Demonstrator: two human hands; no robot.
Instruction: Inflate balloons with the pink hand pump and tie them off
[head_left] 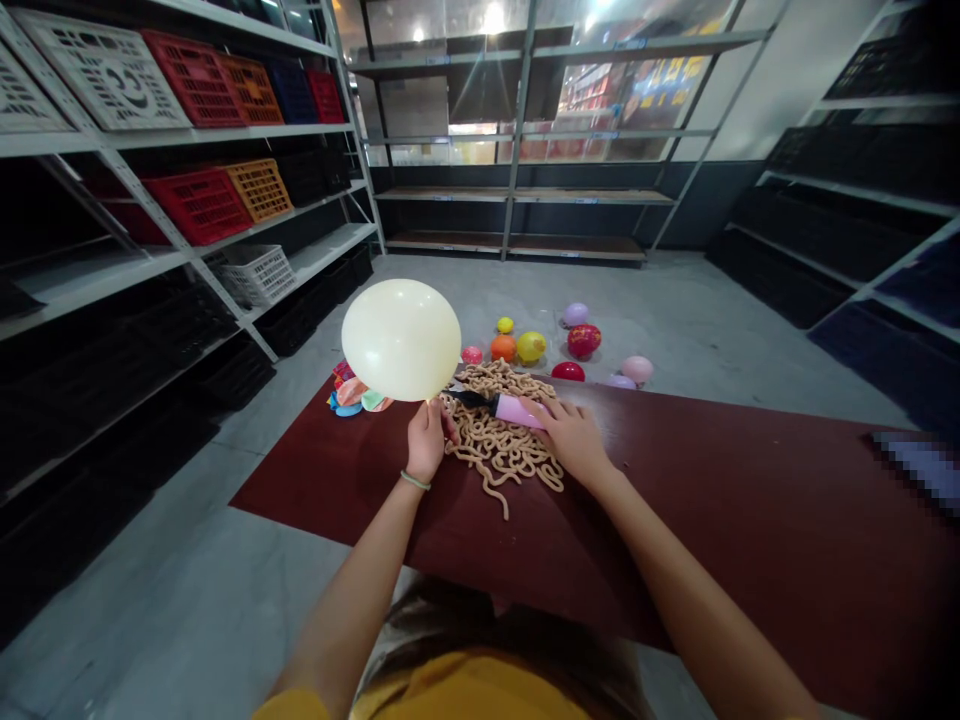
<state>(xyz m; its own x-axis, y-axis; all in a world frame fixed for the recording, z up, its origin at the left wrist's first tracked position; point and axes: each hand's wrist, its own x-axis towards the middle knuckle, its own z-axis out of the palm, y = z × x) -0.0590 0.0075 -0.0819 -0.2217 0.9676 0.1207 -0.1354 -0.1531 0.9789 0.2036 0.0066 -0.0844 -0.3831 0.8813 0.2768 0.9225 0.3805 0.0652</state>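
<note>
Head view. 2 bare hands work at a dark red table (pixel 720 500). Left of centre, the left hand (pixel 426 442) pinches the neck of a cream balloon (pixel 402 340), which rises above and slightly left of that grip. At centre, the right hand (pixel 574 435) is curled over the right end of a pink pump (pixel 516 411). The pump's long axis runs across the frame, tilted slightly up to the left, its black front end (pixel 472 399) directed toward the balloon's neck. This front end lies nearer the left hand; whether it meets the neck cannot be told, as the fingers hide the spot. A heap of tan cord (pixel 510 445) lies beneath the pump. Smaller balloons (pixel 583 341) rest on the floor beyond the table, upper centre.
</note>
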